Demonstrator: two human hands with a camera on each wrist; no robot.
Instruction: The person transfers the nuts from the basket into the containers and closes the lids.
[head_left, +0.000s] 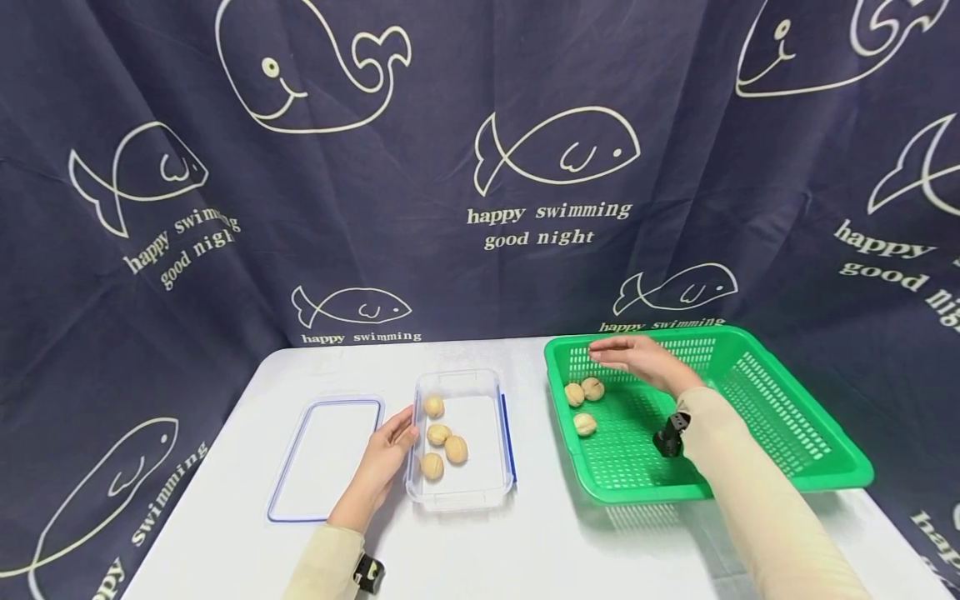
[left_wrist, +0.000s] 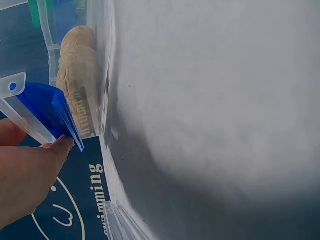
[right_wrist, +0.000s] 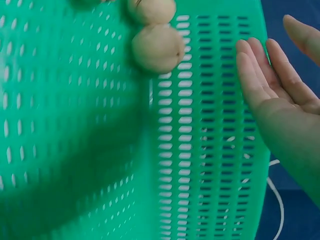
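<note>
Head view: The left hand (head_left: 384, 452) pinches the box (head_left: 461, 498) holding four walnuts (head_left: 456, 450); the right hand (head_left: 647, 363), empty, fingers straight, hovers over the basket (head_left: 637, 492), where hasty grabbing could send three walnuts (head_left: 585, 425) rolling.

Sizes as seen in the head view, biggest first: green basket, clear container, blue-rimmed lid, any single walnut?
1. Green basket
2. Clear container and blue-rimmed lid, partly hidden: too alike to rank
3. Single walnut
</note>
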